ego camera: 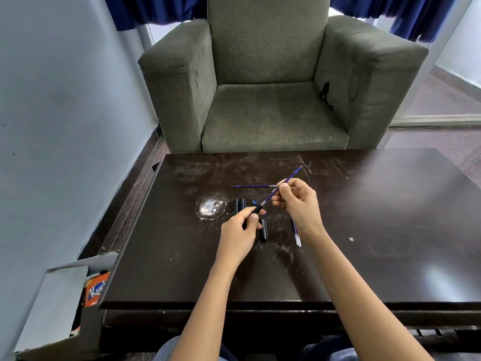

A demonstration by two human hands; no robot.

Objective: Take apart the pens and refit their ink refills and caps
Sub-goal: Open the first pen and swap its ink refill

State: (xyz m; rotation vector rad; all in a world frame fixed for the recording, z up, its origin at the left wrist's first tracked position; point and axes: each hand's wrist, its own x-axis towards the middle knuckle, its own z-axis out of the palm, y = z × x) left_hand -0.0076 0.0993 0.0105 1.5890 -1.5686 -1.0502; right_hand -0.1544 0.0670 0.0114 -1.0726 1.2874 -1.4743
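The left hand had its fingers curled round a black pen body, with the thumb laid along it. The right hand pinched a blue ink refill between thumb and forefinger near mid-length, its other fingers loosely curled. The refill slanted up toward the far edge of the table, its lower end meeting the pen body. How far it was seated could not be determined. Both were held above the middle of the scratched dark table.

On the table top lay:
- a second refill, toward the far edge
- two black pen parts side by side, just beyond the left hand
- a black cap between the wrists
- a clear pen, partly under the right wrist

A grey-green armchair stood beyond the far edge. A cardboard box holding an orange packet stood off the near left corner.
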